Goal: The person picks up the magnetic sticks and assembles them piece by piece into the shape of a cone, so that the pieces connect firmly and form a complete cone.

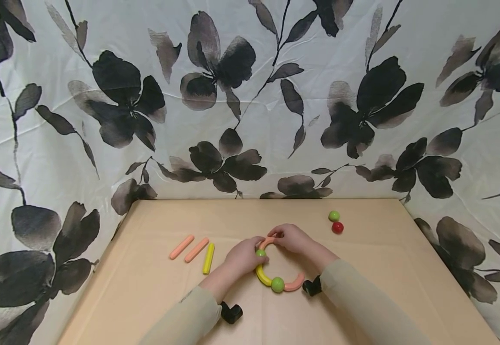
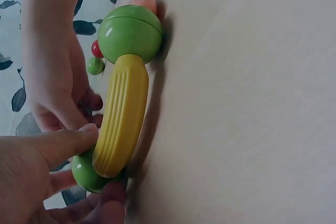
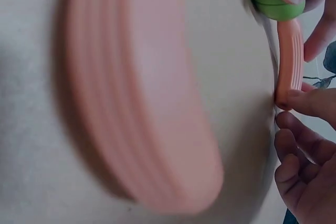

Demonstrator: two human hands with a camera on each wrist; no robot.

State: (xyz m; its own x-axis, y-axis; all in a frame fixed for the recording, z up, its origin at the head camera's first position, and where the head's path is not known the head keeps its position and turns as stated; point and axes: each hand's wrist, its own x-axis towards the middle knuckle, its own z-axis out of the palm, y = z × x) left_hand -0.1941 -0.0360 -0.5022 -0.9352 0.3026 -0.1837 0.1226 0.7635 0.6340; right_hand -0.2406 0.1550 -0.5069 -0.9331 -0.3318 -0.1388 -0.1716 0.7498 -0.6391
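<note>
A partial ring of curved sticks and balls lies on the table. My left hand (image 1: 243,256) grips its upper green ball (image 1: 261,252), where a yellow curved stick (image 2: 123,114) joins. With thumb and fingertips, my right hand (image 1: 295,239) pinches the free end of an upper pink curved stick (image 3: 290,59), whose other end meets that ball. Down the ring, the yellow stick runs to a lower green ball (image 1: 277,285). Another pink curved stick (image 1: 295,282) extends right from this ball, its far end loose and looming large in the right wrist view.
Two straight pink sticks (image 1: 182,247) and a yellow stick (image 1: 208,258) lie left of the hands. A loose green ball (image 1: 333,216) and a red ball (image 1: 338,227) sit at the back right. Behind the table (image 1: 155,306) hangs a floral cloth (image 1: 275,120).
</note>
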